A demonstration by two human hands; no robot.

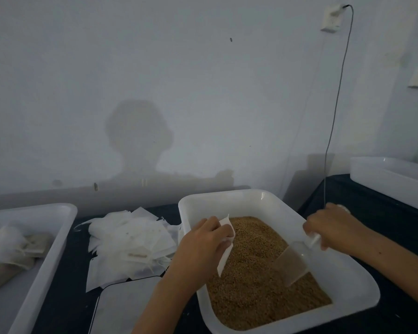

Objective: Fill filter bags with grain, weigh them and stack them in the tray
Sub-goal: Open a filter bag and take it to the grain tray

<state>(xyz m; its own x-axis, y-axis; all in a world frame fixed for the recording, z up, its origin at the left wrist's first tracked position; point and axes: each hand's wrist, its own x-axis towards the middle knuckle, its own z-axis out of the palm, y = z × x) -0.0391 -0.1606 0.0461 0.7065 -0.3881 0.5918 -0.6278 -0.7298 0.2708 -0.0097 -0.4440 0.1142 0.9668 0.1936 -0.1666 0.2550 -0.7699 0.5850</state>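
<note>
Left hand (203,239) at about 6 o'clock, fingers curled round a white filter bag (225,247), gripping it over the grain (258,273) in the white tub (270,201). Right hand (333,227) at 4 o'clock, fingers clamped on the handle of a clear scoop (295,261), blade tilted down and touching the grain. Loose heap of empty bags (130,239) at 7 o'clock, just beside the tub. Tray (58,213) at 8 o'clock with filled bags (12,249) lying inside. White scale (121,307) at 6 o'clock, partly under the left forearm. Second white tub (386,179) at 3 o'clock on the dark table (372,206).
</note>
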